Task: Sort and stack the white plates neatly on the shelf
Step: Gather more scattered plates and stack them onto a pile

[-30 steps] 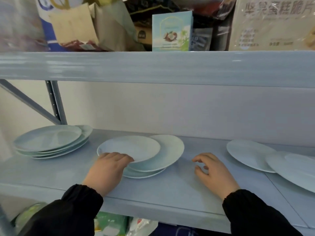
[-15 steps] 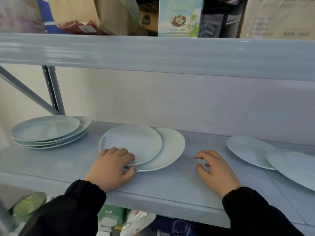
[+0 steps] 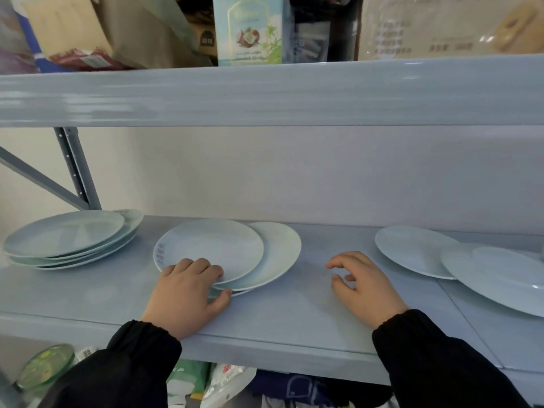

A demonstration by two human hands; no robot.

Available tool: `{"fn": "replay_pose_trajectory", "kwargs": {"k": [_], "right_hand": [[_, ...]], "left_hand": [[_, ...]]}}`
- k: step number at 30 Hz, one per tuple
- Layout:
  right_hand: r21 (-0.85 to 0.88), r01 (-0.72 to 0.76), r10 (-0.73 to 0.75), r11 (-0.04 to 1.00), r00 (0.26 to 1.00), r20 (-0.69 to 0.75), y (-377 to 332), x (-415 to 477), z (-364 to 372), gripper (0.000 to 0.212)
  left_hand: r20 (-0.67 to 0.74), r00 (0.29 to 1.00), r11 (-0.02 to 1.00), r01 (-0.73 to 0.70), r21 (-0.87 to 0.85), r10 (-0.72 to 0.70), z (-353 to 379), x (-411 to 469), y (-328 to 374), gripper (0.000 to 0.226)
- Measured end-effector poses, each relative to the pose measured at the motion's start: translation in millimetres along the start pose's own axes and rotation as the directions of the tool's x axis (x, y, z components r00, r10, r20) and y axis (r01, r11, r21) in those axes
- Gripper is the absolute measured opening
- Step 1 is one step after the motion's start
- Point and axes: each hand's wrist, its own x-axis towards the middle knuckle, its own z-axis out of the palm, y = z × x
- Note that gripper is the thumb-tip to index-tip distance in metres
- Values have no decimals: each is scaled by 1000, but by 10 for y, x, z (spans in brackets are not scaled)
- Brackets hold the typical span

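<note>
White plates lie in three groups on the grey shelf (image 3: 294, 313). A stack of several plates (image 3: 67, 237) sits at the left. In the middle, a loose pile of three overlaps unevenly, with the top plate (image 3: 209, 245) shifted left over the one below (image 3: 282, 254). My left hand (image 3: 188, 295) grips the near edge of the top plate, fingers on top and thumb under the rim. My right hand (image 3: 362, 281) hovers just above the shelf with fingers curled and apart, holding nothing. Two more plates, one (image 3: 412, 254) overlapped by the other (image 3: 506, 278), lie at the right.
The upper shelf beam (image 3: 265, 92) hangs low over the plates, with boxes and bags such as a coconut-print box (image 3: 250, 30) on it. A grey upright post and brace (image 3: 76, 172) stand at the back left. Packets and a green lid (image 3: 47, 366) show below the shelf.
My left hand has closed its thumb under the middle pile's top plate. The view has shifted slightly; my right hand stays near the same spot.
</note>
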Motion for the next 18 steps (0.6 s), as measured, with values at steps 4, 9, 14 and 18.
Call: {"fn": "replay_pose_trajectory", "kwargs": {"k": [4, 9, 14, 18], "right_hand": [[14, 7, -7, 1000, 1000, -15, 58, -10, -53, 20], [11, 9, -9, 1000, 1000, -9, 116, -39, -145, 20], [8, 0, 0, 1000, 1000, -18, 191, -80, -267, 19], [2, -1, 1, 1000, 1000, -25, 305, -115, -384, 20]], "left_hand": [[13, 1000, 999, 26, 27, -26, -35, 17, 113, 43], [-31, 999, 999, -19, -28, 18, -74, 67, 374, 49], [-83, 990, 988, -121, -91, 113, -51, 135, 767, 46], [-166, 966, 966, -220, -132, 198, -5, 201, 1087, 41]]}}
